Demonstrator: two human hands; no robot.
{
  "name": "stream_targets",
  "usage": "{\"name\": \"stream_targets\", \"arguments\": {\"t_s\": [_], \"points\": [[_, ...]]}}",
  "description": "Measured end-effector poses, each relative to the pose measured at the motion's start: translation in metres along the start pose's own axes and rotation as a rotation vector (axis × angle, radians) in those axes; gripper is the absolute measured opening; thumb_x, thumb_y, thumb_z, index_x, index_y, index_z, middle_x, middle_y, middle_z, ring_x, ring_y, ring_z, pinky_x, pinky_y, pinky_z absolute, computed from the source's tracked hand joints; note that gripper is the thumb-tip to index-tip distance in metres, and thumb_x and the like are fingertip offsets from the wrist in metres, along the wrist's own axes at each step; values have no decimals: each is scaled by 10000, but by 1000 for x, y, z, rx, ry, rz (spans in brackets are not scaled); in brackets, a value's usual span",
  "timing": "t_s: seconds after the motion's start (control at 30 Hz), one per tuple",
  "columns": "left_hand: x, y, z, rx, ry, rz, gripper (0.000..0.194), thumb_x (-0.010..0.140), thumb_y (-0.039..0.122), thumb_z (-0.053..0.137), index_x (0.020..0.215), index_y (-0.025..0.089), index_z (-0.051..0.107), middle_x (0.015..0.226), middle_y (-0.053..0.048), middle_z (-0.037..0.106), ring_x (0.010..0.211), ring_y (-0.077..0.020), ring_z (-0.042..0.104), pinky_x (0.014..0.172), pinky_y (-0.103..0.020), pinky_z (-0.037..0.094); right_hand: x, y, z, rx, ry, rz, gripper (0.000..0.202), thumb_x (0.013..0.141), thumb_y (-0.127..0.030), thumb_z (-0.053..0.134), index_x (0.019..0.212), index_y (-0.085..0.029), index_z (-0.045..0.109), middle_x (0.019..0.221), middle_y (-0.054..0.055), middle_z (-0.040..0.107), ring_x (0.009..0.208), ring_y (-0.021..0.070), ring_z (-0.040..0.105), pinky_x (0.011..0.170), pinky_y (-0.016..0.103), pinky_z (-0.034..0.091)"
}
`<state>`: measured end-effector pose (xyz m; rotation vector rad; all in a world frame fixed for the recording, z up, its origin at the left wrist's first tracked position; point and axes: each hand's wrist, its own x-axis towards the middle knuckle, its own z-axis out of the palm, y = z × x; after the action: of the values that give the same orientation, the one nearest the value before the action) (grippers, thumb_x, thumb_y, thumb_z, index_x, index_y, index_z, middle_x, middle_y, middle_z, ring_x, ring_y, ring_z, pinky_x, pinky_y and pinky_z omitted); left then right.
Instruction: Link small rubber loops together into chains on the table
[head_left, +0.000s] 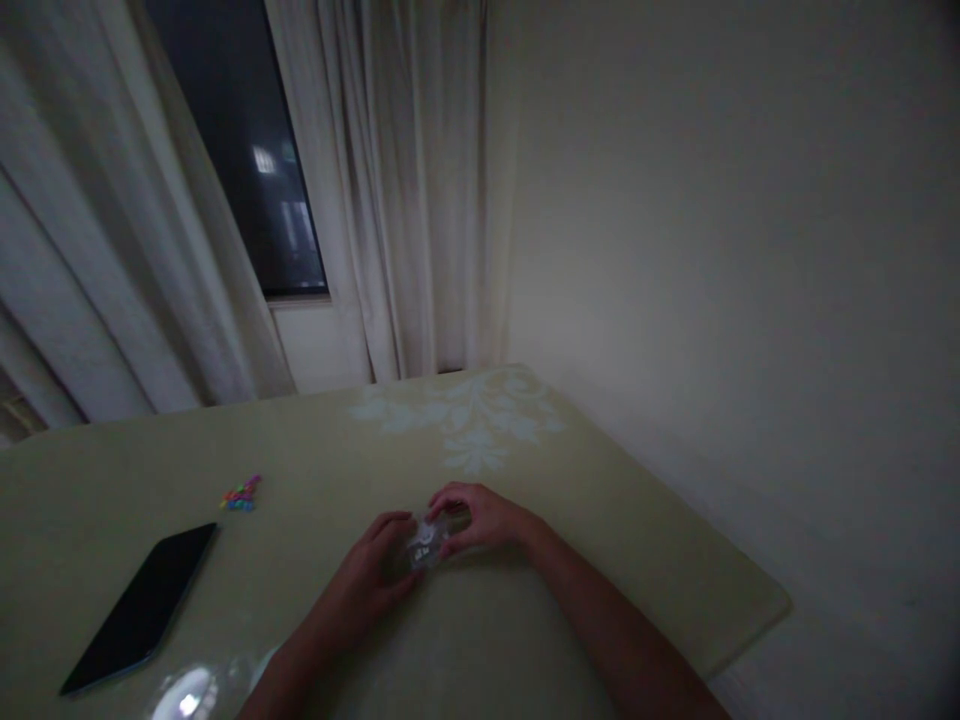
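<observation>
A small clear, shiny plastic piece sits between my two hands at the middle of the table; its exact kind is hard to make out in the dim light. My left hand curls round its left side, thumb low and fingers at the top edge. From the right, my right hand grips it, with a gap showing between thumb and forefinger. Both hands are low, close over the table surface.
A green-yellow table has a pale leaf pattern at its far end. On the left lie a dark tablet and a small heap of bright coloured bits. A shiny clear object is near my left forearm. Wall at right, curtains behind.
</observation>
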<state>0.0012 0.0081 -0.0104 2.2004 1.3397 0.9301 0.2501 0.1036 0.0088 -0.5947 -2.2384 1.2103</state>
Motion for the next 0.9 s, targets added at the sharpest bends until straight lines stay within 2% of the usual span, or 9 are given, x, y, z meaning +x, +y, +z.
{"name": "stream_targets", "arguments": {"t_s": [0.17, 0.33, 0.43, 0.5, 0.57, 0.63, 0.73, 0.8, 0.9], "points": [[0, -7, 0, 165, 31, 5, 545, 843, 347, 743, 1380, 311, 660, 1467, -88, 636, 1276, -315, 656, 1088, -422, 530, 3, 4, -1, -205, 27, -8, 512, 634, -378, 967, 1096, -242, 794, 1198, 72, 726, 1164, 266, 641, 1071, 396, 436], [1, -4, 0, 233, -46, 38, 569, 924, 330, 652, 1486, 342, 561, 1557, -65, 550, 1340, -293, 614, 1120, -418, 506, 5, 6, 5, -255, 29, 14, 512, 655, -390, 957, 1102, -224, 768, 1194, 70, 708, 1135, 253, 640, 1025, 371, 459], [-1, -5, 5, 267, -3, 24, 548, 964, 343, 597, 1508, 307, 537, 1588, -84, 508, 1370, -304, 586, 1134, -453, 494, 7, 8, 4, -260, 39, 14, 536, 649, -375, 964, 1109, -213, 740, 1188, 62, 688, 1129, 241, 635, 1008, 347, 467], [-3, -9, 9, 275, 57, 17, 563, 984, 335, 564, 1540, 288, 487, 1625, -98, 454, 1406, -309, 547, 1142, -482, 484, 4, 13, -5, -279, 60, 20, 533, 672, -371, 953, 1127, -210, 727, 1195, 64, 683, 1145, 240, 628, 1018, 344, 461], [-4, -12, 12, 261, 113, 20, 588, 992, 316, 548, 1568, 275, 432, 1648, -112, 418, 1435, -303, 513, 1145, -488, 482, -3, 20, -22, -336, 133, 67, 524, 700, -372, 936, 1148, -213, 717, 1190, 67, 687, 1135, 237, 630, 1006, 346, 466], [-5, -15, 13, 235, 152, 25, 594, 995, 309, 542, 1573, 272, 411, 1638, -122, 430, 1440, -293, 508, 1150, -487, 477, -16, 31, -44, -452, 311, 198, 503, 668, -331, 949, 1102, -214, 724, 1133, 54, 704, 1062, 227, 649, 963, 341, 485], [-3, -17, 13, 198, 187, 24, 544, 997, 299, 531, 1535, 268, 456, 1577, -124, 509, 1406, -281, 546, 1155, -487, 469, -38, 48, -75, -535, 542, 303, 364, 806, -263, 826, 1127, -154, 693, 1168, 135, 683, 1122, 273, 621, 1021, 435, 450], [-2, -17, 12, 179, 204, 20, 500, 995, 293, 527, 1493, 255, 500, 1524, -125, 560, 1375, -272, 575, 1152, -480, 467, -50, 57, -85, -566, 662, 343, 317, 882, -244, 716, 1178, -136, 673, 1229, 177, 654, 1174, 286, 604, 1059, 469, 428], [-1, -13, 10, 160, 230, 13, 440, 981, 317, 539, 1412, 232, 561, 1421, -133, 627, 1284, -268, 640, 1103, -464, 505, -55, 63, -87, -598, 759, 352, 348, 884, -241, 673, 1216, -139, 675, 1381, 212, 582, 1292, 312, 550, 1122, 502, 388]]}}
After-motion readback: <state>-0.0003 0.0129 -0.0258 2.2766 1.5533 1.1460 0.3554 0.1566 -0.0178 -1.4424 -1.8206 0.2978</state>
